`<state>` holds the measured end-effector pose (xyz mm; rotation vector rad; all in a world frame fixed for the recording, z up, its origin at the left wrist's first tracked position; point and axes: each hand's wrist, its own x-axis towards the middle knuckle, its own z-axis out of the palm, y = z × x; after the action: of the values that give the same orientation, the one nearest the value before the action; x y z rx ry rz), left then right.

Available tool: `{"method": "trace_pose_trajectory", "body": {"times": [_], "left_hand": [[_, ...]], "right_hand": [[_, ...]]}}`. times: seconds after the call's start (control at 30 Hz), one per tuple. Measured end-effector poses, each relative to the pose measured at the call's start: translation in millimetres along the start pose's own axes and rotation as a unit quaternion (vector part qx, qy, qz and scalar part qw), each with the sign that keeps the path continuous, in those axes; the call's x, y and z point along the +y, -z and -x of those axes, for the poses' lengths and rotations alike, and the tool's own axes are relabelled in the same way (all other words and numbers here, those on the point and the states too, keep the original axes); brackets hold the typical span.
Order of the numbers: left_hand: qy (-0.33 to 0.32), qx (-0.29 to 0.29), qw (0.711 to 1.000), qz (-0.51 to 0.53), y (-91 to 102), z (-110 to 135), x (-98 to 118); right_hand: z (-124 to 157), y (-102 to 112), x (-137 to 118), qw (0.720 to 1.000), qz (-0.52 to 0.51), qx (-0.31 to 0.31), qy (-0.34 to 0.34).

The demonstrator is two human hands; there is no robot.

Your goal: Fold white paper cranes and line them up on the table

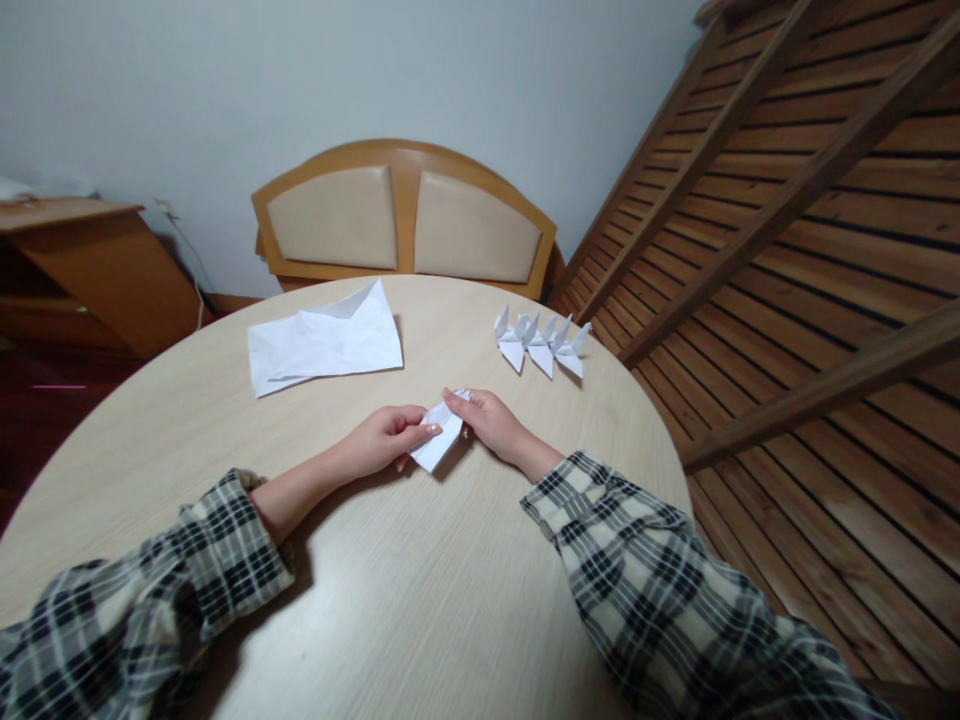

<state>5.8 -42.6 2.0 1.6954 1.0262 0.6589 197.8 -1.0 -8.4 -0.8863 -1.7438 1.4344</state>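
A small piece of folded white paper (437,452) is held between my two hands, just above the middle of the table. My left hand (386,437) pinches its left side, thumb lying on top. At the upper right corner my right hand (487,418) grips it between thumb and fingers. The fingers beneath the paper are mostly hidden. Beyond my right hand, several folded white paper cranes (540,345) stand in a row. Creased white paper sheets (326,340) lie past my left hand, one edge raised.
The round pale wooden table (390,620) carries all of this. Behind its far edge is a padded wooden headboard (405,220). A slatted wooden panel (810,250) slopes along the right. At the far left stands a wooden desk (97,270).
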Motion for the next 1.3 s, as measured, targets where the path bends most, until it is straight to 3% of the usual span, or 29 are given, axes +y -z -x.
{"method": "trace_pose_trajectory", "body": {"times": [0.63, 0.77, 0.97, 1.1, 1.3], "left_hand": [[-0.013, -0.024, 1.000, 0.013, -1.6, 1, 2], [-0.021, 0.012, 0.999, 0.039, -1.8, 0, -1], [-0.049, 0.127, 0.989, 0.063, -0.7, -4, -7], [-0.060, 0.137, 0.986, 0.071, -0.7, -5, -8], [-0.059, 0.124, 0.987, 0.082, -1.8, -5, -4]], "right_hand": [[-1, 0, 2, 0.999, 0.009, 0.040, -0.019], [-1, 2, 0, 0.999, 0.002, 0.049, -0.003], [4, -1, -7, 0.998, 0.041, -0.049, 0.018], [6, -1, -8, 0.993, 0.078, -0.084, 0.027], [4, 2, -3, 0.995, 0.053, -0.073, 0.033]]}}
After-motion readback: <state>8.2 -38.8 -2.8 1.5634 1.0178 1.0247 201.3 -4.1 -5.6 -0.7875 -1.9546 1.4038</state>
